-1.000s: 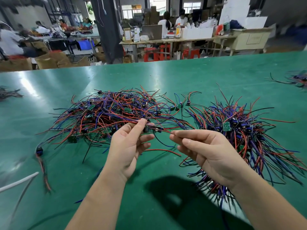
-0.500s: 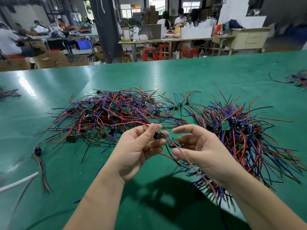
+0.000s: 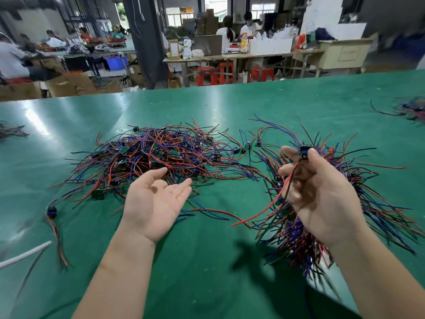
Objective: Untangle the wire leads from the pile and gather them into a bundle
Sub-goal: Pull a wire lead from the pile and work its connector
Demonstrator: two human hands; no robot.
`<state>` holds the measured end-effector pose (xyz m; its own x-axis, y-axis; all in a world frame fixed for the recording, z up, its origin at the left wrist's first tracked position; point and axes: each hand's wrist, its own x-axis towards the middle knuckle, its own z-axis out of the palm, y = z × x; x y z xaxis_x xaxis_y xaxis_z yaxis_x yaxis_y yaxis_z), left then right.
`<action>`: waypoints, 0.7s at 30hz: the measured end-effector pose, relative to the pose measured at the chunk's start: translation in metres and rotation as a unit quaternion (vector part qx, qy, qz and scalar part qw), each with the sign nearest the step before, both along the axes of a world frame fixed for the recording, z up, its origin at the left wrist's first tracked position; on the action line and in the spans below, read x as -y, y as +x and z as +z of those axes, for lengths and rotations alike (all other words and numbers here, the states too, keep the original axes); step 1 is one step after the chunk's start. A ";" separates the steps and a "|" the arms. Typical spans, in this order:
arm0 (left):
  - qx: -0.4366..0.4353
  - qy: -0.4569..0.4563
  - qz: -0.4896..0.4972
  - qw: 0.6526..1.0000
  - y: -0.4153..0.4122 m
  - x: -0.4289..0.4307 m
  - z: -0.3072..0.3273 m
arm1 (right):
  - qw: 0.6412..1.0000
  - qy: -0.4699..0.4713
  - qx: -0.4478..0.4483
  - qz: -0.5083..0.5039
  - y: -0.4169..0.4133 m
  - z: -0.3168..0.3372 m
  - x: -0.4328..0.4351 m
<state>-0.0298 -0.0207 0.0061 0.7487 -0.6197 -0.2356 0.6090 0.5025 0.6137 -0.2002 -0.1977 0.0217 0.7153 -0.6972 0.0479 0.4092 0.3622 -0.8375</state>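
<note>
1. The left hand (image 3: 154,203) hovers palm-up over the near edge of the tangled pile (image 3: 161,155). Its fingers (image 3: 181,187) are straight and spread, and they hold nothing.
2. The right hand (image 3: 322,199) is raised above the table (image 3: 207,261). It pinches one wire lead (image 3: 291,176) at its black-and-blue connector (image 3: 305,150) between thumb and curled fingers.
3. The lead's red and black wires hang down across the right palm. The red end trails out toward the middle of the table.
4. The pile lies on the green table ahead of the left hand. It is a loose heap of red, blue and black leads with small green circuit boards (image 3: 124,149) among them.
5. The gathered bundle (image 3: 379,194) lies on the table under and behind the right hand, just right of the pile. Its wire ends fan outward.
6. A single lead with a dark connector (image 3: 51,211) lies apart at the left. A white cable (image 3: 25,254) sits near the lower left edge.
7. At the far right edge is what may be another heap of leads (image 3: 411,109), too blurred to tell.
</note>
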 end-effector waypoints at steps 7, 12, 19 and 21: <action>0.270 0.166 -0.098 0.943 -0.045 0.023 0.002 | 0.992 -0.050 -0.043 0.111 0.005 -0.010 -0.013; 0.385 0.129 -0.090 0.909 -0.067 0.035 -0.008 | 0.961 -0.138 -0.107 0.213 0.006 -0.020 -0.025; 0.396 0.158 -0.051 0.903 -0.060 0.038 -0.016 | 0.901 -0.327 -0.257 0.118 0.009 -0.030 -0.028; 0.406 0.169 -0.088 0.894 -0.058 0.035 -0.016 | 0.927 -0.293 -0.227 0.061 0.011 -0.031 -0.026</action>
<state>-0.0873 -0.0560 -0.0101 0.6558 -0.7410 0.1445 -0.0544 0.1446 0.9880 -0.1897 -0.1714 -0.0096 0.8263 -0.5591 0.0689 -0.0466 -0.1898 -0.9807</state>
